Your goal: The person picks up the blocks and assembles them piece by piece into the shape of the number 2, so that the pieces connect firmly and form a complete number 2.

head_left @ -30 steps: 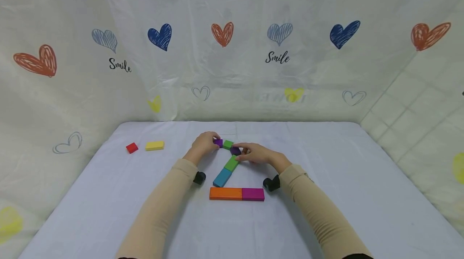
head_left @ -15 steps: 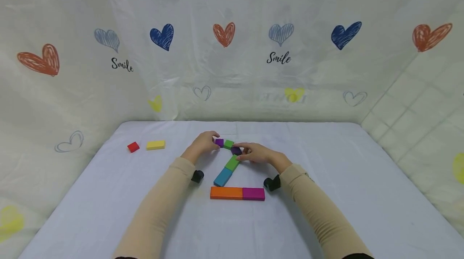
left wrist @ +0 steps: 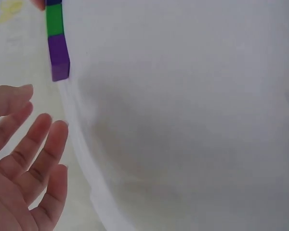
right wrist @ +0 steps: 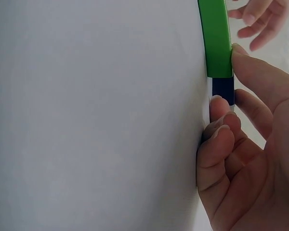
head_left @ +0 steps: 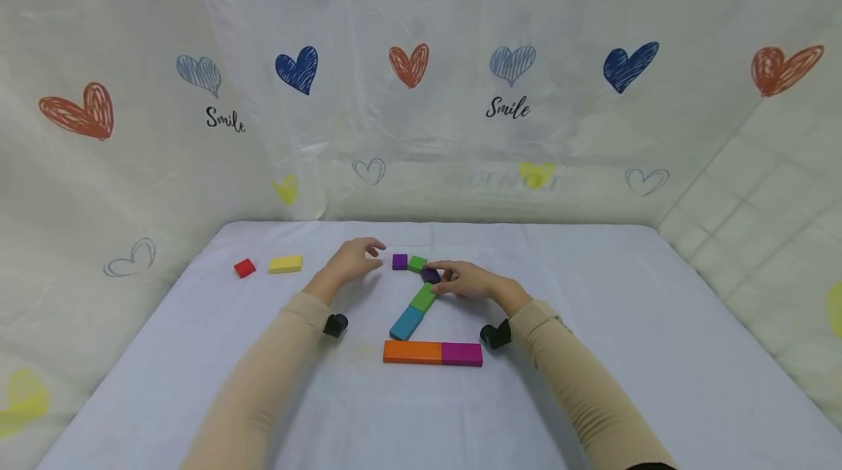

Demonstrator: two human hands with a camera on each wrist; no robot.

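In the head view my left hand (head_left: 351, 259) hovers left of a small purple block (head_left: 400, 262), fingers spread and apart from it. The left wrist view also shows a gap between these fingers and the purple block (left wrist: 59, 55). A small green block (head_left: 417, 264) adjoins it, followed by a dark purple block (head_left: 430, 275). My right hand (head_left: 468, 280) has its index finger and thumb about the dark purple block, curled. In the right wrist view its thumb touches the edge of a longer green block (right wrist: 217, 41). Below that, a blue block (head_left: 406, 323) continues the slanted line.
An orange block (head_left: 412, 352) and a magenta block (head_left: 462, 354) lie end to end nearer the front. At the far left lie a red block (head_left: 245, 268) and a yellow block (head_left: 285, 264). A white cloth (head_left: 559, 411) covers the table; a heart-printed sheet (head_left: 454, 141) hangs behind.
My left hand has let go of the purple block and drawn back to the left, its fingers opening. The right hand stays at the dark purple block; the blocks keep their arrangement.
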